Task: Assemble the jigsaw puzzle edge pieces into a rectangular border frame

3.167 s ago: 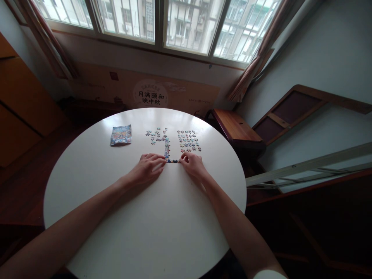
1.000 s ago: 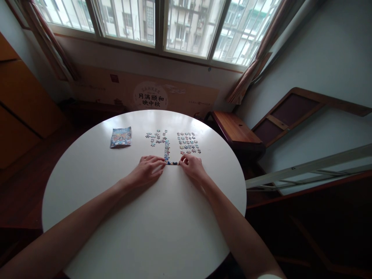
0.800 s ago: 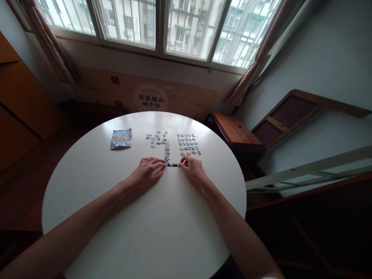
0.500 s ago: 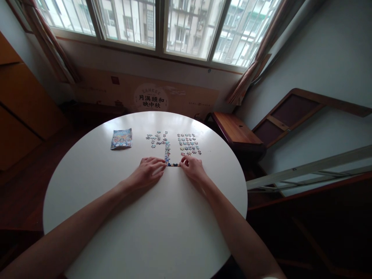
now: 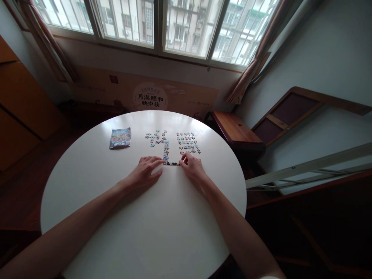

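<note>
Joined jigsaw pieces form an L-shaped strip (image 5: 166, 149) on the white round table (image 5: 139, 228), with a bottom row (image 5: 173, 163) running to the right. My left hand (image 5: 147, 169) rests by the corner of the L, index fingertip on it, thumb apart from the other fingers. At the right end of the bottom row, my right hand (image 5: 191, 164) pinches a puzzle piece, mostly hidden by the fingers. Several loose pieces (image 5: 152, 136) lie scattered left of the strip. More loose pieces (image 5: 187, 141) stand in rows beyond my right hand.
A small colourful picture packet (image 5: 120, 138) lies on the table's left side. Behind the table's right edge is a wooden stool or bench (image 5: 235, 127). Barred windows (image 5: 192, 27) and curtains line the far wall.
My left thumb has drawn back from the index finger, which stays at the strip's corner. The right hand keeps its pinch at the row's end. The view has shifted slightly.
</note>
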A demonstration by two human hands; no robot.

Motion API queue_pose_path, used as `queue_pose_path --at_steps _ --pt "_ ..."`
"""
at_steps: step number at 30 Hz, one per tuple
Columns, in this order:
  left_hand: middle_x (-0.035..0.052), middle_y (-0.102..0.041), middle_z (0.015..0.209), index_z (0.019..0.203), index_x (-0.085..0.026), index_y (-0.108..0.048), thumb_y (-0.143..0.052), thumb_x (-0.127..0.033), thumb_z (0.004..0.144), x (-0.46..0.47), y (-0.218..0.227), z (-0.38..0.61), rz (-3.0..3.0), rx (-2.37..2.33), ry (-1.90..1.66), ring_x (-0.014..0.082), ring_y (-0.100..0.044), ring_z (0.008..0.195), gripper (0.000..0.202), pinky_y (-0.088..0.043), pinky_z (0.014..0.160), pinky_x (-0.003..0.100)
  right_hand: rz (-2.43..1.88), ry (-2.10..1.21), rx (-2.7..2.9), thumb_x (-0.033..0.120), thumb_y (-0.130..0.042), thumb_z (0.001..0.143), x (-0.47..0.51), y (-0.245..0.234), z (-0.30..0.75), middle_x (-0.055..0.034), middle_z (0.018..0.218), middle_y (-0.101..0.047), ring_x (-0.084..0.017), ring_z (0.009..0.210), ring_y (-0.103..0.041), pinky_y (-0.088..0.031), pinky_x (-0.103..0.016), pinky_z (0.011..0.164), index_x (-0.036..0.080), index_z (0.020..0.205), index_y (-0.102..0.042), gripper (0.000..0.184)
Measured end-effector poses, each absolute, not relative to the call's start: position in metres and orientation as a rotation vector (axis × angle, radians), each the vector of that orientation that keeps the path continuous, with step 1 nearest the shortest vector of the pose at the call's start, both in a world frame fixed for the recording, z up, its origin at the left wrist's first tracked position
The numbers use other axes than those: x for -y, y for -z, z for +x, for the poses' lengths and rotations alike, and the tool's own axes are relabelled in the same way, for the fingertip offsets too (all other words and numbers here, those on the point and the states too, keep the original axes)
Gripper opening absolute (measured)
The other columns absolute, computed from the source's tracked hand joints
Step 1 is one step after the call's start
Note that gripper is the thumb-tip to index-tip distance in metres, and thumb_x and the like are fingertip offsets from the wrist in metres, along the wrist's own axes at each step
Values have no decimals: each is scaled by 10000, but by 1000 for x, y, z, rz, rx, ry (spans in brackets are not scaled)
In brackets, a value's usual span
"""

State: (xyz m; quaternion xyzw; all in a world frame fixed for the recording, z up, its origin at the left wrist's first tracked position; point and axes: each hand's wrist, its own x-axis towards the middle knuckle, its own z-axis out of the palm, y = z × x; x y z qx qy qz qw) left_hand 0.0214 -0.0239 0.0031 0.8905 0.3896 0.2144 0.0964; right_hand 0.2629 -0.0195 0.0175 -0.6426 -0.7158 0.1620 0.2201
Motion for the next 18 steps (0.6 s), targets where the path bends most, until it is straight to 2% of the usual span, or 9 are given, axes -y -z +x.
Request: queue_pose_path --at_steps 4,10,18 --pt "56 -604 1257 1269 -292 -547 -477 -361 913 23 -1 21 2632 -1162 -633 245 -509 1180 369 -325 991 411 -1769 -460 1984 295 -549 872 19 -17 263 24 730 -670 -137 698 -577 -283 -292 756 210 863 -578 90" --pt "36 -615 1232 1170 -303 -614 -483 -331 914 24 -4 22 2645 -1158 -627 229 -519 1157 289 -321 984 408 -1763 -455 2003 261 -561 854 20 -19 262 24 722 -668 -136 708 -576 -277 -287 751 215 815 -621 85" --pt "39 -613 1227 1182 -301 -613 -493 -329 913 24 -4 22 2646 -1146 -639 227 -521 1147 295 -322 989 409 -1759 -453 1995 274 -565 850 21 -19 262 26 712 -667 -134 701 -568 -265 -287 739 216 808 -627 95"
